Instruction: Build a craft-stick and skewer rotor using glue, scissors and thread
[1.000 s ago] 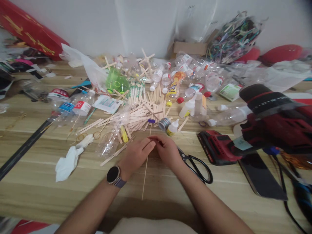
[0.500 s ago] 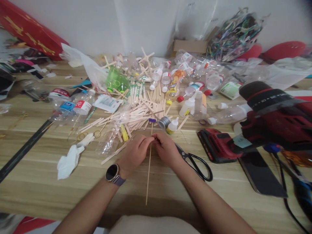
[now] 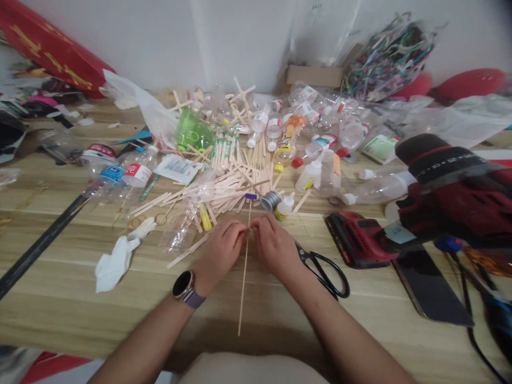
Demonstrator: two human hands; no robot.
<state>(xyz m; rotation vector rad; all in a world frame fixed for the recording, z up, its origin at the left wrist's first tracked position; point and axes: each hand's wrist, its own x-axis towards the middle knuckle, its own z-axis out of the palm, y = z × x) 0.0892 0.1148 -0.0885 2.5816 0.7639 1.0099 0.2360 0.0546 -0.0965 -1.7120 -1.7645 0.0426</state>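
Observation:
A thin wooden stick [image 3: 242,282] lies lengthwise in front of me, its near end towards my body and a small purple piece [image 3: 250,196] at its far end. My left hand [image 3: 224,245] is closed at the left side of the stick, fingertips pinched together. Opposite it, my right hand [image 3: 274,242] is pinched too, its fingertips almost meeting the left ones over the stick. Whatever lies between the fingertips is too small to make out. Black-handled scissors [image 3: 326,272] rest beside my right wrist.
Flat wooden sticks [image 3: 228,194], a wire spool [image 3: 270,200] and a glue bottle [image 3: 285,207] lie beyond my hands. Plastic bottles [image 3: 259,121] crowd the back. A red drill [image 3: 448,202] and a phone [image 3: 432,285] are at right, white cloth [image 3: 116,264] at left.
My fingertips have drawn slightly apart, and my right hand has shifted a little to the right. The stick has stayed nearly in place.

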